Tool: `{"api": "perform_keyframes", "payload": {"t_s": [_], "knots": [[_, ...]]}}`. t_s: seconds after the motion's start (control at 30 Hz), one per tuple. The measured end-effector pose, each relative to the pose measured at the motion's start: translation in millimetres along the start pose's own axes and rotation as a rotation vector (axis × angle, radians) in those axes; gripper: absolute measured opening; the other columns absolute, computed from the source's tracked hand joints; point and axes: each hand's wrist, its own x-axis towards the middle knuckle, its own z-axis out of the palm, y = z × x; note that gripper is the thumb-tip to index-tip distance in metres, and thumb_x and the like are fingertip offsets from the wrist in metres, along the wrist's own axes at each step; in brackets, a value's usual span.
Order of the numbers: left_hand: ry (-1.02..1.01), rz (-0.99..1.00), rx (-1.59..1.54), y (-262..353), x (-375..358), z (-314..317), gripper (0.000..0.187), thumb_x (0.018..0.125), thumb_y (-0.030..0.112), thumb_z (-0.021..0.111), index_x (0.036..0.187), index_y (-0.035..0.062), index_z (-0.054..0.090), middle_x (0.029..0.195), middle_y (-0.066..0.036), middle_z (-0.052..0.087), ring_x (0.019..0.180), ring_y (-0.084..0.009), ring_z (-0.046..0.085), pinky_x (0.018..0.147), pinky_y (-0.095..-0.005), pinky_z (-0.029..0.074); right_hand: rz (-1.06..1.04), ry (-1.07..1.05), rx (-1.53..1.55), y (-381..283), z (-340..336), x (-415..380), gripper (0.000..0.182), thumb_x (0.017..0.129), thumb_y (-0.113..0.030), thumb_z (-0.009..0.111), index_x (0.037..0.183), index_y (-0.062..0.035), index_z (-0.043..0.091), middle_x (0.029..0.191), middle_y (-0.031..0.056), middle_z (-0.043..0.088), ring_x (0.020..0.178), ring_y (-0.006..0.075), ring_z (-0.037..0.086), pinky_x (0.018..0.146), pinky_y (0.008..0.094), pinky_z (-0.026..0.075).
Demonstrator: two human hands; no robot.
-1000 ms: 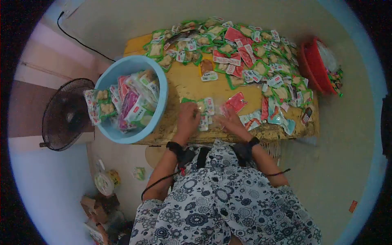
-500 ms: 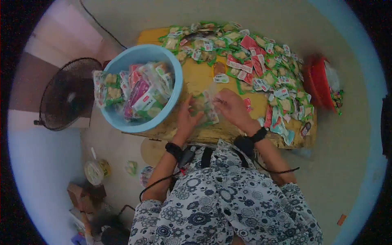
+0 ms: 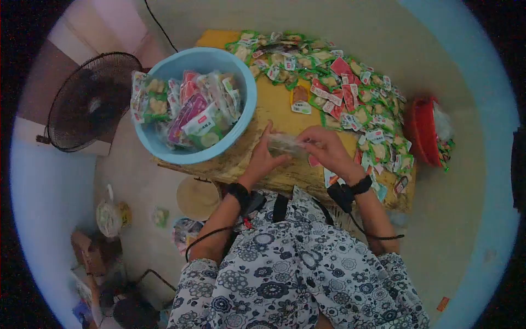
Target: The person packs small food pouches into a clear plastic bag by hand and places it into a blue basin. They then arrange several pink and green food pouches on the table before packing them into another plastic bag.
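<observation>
Over the front of the yellow table, a clear plastic bag [image 3: 286,144] stretches between my two hands; its contents are blurred. My right hand [image 3: 331,153] pinches the bag's right end between thumb and fingers. Around the left end curls my left hand [image 3: 263,158], thumb below and fingers above. To the left stands a light blue basin [image 3: 251,112], filled with sealed bags, among them a purple packet [image 3: 186,118]. Small green-edged food packets [image 3: 378,137] and red packets [image 3: 349,96] cover the table's back and right. A brown packet [image 3: 300,100] lies just behind my hands.
The worn yellow table [image 3: 268,109] has its front edge close to my body. Beyond its right end is a red basin [image 3: 422,131] with packets. A black fan [image 3: 93,104] stands left of the blue basin. On the floor are a round stool [image 3: 198,197] and a tub [image 3: 108,218].
The bag between my hands has turned from a green-edged upright look to a flatter, sideways one. My right hand has shifted slightly right and down. The whole view has tilted a little.
</observation>
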Motion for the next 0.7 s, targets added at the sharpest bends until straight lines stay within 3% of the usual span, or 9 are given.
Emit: {"api": "perform_keyframes", "payload": {"t_s": [0.13,0.2,0.27,0.37,0.47,0.57,0.67,0.7], "knots": [[-0.06,-0.005,0.1,-18.0,4.9,2.1,0.071,0.074,0.022,0.079,0.134,0.003,0.046,0.123,-0.015,0.06,0.113,-0.0238,0.059,0.098,-0.0356,0.045,0.009,0.033,-0.072,4.8,-3.1,-4.4,0.017,0.087,-0.015,0.063,0.099,-0.0026,0.064,0.093,0.0069,0.063,0.088,0.0175,0.061,0.075,0.0326,0.049],[-0.106,0.013,0.132,-15.5,9.0,-0.2,0.059,0.075,0.021,0.078,0.126,0.003,0.054,0.115,-0.012,0.065,0.106,-0.0221,0.062,0.093,-0.0351,0.047,0.085,0.072,-0.012,12.1,-3.3,-7.1,0.018,0.087,-0.019,0.062,0.099,-0.0061,0.064,0.091,0.0088,0.063,0.085,0.0248,0.062,0.075,0.0367,0.049],[-0.116,0.083,0.229,-1.8,11.4,-2.6,0.05,0.075,0.02,0.078,0.118,0.0031,0.059,0.108,-0.01,0.067,0.1,-0.0205,0.064,0.09,-0.0345,0.049,0.1,0.102,-0.093,16.2,-8.4,-9.9,0.017,0.086,-0.019,0.063,0.098,-0.0065,0.064,0.091,0.0095,0.063,0.085,0.0269,0.062,0.076,0.0371,0.049],[-0.192,-0.196,0.075,9.9,15.6,-5.7,0.061,0.073,0.027,0.083,0.123,0.0043,0.057,0.117,-0.01,0.064,0.111,-0.0232,0.059,0.098,-0.0377,0.046,0.052,0.151,-0.354,14.7,-19.2,-15.7,0.015,0.084,-0.013,0.065,0.096,-0.0043,0.064,0.091,0.0094,0.064,0.085,0.025,0.062,0.076,0.0342,0.049],[-0.052,-0.059,0.128,9.5,7.9,-3.5,0.048,0.073,0.013,0.08,0.116,0.0028,0.061,0.109,-0.006,0.065,0.101,-0.0171,0.062,0.088,-0.0308,0.049,-0.028,0.223,-0.382,2.5,-29.9,-17.6,0.014,0.081,-0.01,0.067,0.093,-0.0057,0.064,0.089,0.01,0.063,0.085,0.0279,0.062,0.075,0.0356,0.05],[-0.027,-0.015,0.058,14.5,1.2,-2.2,0.051,0.074,0.01,0.08,0.12,0.0042,0.059,0.112,-0.006,0.064,0.103,-0.0174,0.061,0.09,-0.0315,0.049,-0.122,0.284,-0.3,-0.8,-24.6,-18.5,0.012,0.079,-0.008,0.068,0.091,-0.0068,0.064,0.087,0.009,0.063,0.085,0.0286,0.062,0.074,0.0369,0.049],[-0.056,-0.255,0.148,7.4,6.5,-6.3,0.057,0.074,0.01,0.08,0.125,0.0055,0.056,0.116,-0.007,0.063,0.107,-0.0177,0.059,0.092,-0.0322,0.048,-0.104,0.262,-0.278,8.6,-16.5,-15.6,0.01,0.08,-0.007,0.066,0.09,-0.0074,0.064,0.086,0.0077,0.063,0.085,0.0283,0.061,0.073,0.0377,0.049],[-0.089,-0.198,0.161,11.1,11.6,-7.3,0.058,0.074,0.01,0.08,0.127,0.0052,0.055,0.117,-0.008,0.062,0.108,-0.0178,0.059,0.093,-0.0322,0.048,-0.119,0.268,-0.264,4.9,-18.6,-13.8,0.01,0.08,-0.007,0.066,0.089,-0.0073,0.064,0.086,0.0074,0.063,0.085,0.0282,0.061,0.073,0.0377,0.049]]}}
